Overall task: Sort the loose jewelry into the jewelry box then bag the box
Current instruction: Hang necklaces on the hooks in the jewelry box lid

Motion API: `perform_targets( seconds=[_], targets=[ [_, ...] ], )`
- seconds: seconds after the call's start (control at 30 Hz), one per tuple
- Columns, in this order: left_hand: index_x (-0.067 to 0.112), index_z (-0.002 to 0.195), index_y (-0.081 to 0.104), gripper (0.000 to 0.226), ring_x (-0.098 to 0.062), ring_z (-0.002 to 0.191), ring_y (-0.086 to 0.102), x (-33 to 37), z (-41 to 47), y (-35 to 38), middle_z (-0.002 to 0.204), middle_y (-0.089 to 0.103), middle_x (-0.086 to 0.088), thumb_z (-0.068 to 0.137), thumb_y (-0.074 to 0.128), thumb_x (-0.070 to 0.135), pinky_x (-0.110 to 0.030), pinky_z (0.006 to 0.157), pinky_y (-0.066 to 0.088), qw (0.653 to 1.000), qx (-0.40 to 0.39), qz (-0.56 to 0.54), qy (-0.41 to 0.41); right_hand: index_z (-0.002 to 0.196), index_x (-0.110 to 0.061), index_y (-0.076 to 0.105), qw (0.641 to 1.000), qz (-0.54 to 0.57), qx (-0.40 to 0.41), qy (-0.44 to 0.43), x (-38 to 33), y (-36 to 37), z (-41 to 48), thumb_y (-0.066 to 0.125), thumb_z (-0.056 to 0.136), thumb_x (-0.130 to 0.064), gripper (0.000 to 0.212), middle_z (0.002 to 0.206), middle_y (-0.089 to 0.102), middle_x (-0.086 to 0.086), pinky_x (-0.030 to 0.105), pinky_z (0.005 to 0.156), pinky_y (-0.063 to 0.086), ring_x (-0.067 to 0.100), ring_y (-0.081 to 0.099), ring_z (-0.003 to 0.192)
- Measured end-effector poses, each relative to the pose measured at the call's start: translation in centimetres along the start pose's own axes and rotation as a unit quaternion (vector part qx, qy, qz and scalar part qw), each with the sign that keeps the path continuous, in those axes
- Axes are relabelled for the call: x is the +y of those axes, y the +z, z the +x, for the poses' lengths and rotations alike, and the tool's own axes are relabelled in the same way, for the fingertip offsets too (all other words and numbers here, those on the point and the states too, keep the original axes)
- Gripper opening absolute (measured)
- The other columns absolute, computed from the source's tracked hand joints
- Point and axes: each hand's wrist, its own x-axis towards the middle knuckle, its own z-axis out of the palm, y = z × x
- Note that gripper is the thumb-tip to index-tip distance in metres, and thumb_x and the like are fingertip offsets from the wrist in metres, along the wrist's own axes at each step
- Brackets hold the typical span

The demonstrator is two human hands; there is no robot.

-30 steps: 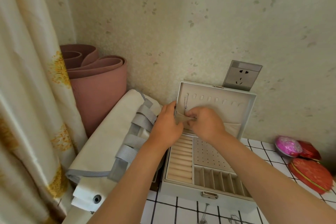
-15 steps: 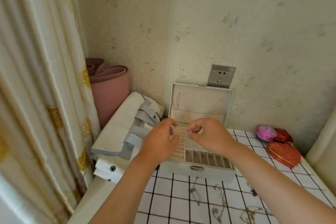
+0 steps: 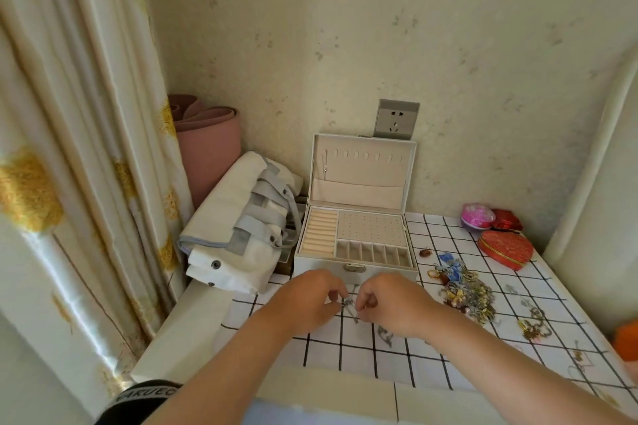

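Jewelry box [image 3: 319, 267] stands open at the back of the tabletop [image 3: 359, 354], lid upright against the wall. Its ring rolls, stud panel and slots look empty, apart from one thin chain [image 3: 325, 162] hung in the lid. Just beside it on the left lies the folded white bag [image 3: 234, 217] with grey straps. In front of the box's latch the left hand [image 3: 307, 300] and the right hand [image 3: 393, 304] meet. Each pinches a small silvery piece [image 3: 348, 305] in its fingertips, just above the tabletop; what kind of piece it is cannot be told. Further right the loose jewelry [image 3: 462, 290] lies in a tangled heap, with stray pieces scattered toward the near edge.

The likely trouble is the piece itself. Thin and slippery, it could slide out of so light a pinch, or knot if the hands pull apart unevenly. Picks from the heap risk dragging neighbours along and off the tabletop.
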Motion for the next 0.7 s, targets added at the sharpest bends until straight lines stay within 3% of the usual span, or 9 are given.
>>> perform_targets(
  seconds=[0.23,0.33,0.5,0.6,0.7],
  targets=[
    [0.029,0.111,0.075,0.022,-0.013,0.093,0.055,-0.1,0.4,1.6,0.099,0.061,0.002,0.094,0.061,0.026,-0.025,0.074,0.042,0.995,-0.050,0.062,0.056,0.099,-0.032,0.074,0.999,-0.014,-0.015,-0.038,1.0,1.5,0.7,0.070,0.087,-0.029,0.013,0.087,0.062,-0.016,0.015,0.060,0.035,0.005,0.059,0.082],
    [0.026,0.105,0.076,0.019,-0.014,0.090,0.057,-0.1,0.4,1.6,0.097,0.061,0.003,0.093,0.061,0.027,-0.026,0.072,0.044,0.995,-0.043,0.075,0.055,0.094,-0.029,0.075,0.999,-0.016,-0.031,-0.037,1.3,1.5,1.0,0.071,0.086,-0.029,0.008,0.085,0.063,-0.017,0.020,0.069,0.045,0.005,0.061,0.084],
    [0.039,0.119,0.066,0.028,-0.005,0.094,0.050,-0.1,0.2,2.0,0.102,0.060,0.011,0.092,0.063,0.037,-0.025,0.072,0.041,0.997,-0.022,0.058,0.055,0.101,-0.026,0.074,0.994,-0.031,-0.094,-0.035,1.5,1.1,1.3,0.065,0.093,-0.033,0.013,0.093,0.064,-0.014,0.030,0.084,0.052,0.012,0.063,0.094],
    [0.039,0.119,0.068,0.027,-0.006,0.099,0.048,-0.3,0.3,2.6,0.102,0.056,0.010,0.092,0.063,0.039,-0.025,0.072,0.040,0.997,-0.028,0.041,0.051,0.106,-0.026,0.070,0.989,-0.080,-0.118,-0.049,1.4,0.8,1.2,0.056,0.098,-0.033,0.018,0.097,0.064,-0.008,0.036,0.085,0.053,0.017,0.062,0.094],
    [0.036,0.107,0.071,0.018,-0.003,0.092,0.046,-0.4,0.4,3.2,0.097,0.056,0.011,0.090,0.066,0.039,-0.017,0.067,0.034,0.999,-0.003,0.010,0.037,0.089,-0.031,0.064,0.991,-0.037,-0.120,-0.053,1.5,0.5,1.2,0.051,0.101,-0.027,0.018,0.096,0.065,-0.006,0.033,0.081,0.050,0.014,0.059,0.087]
  ],
)
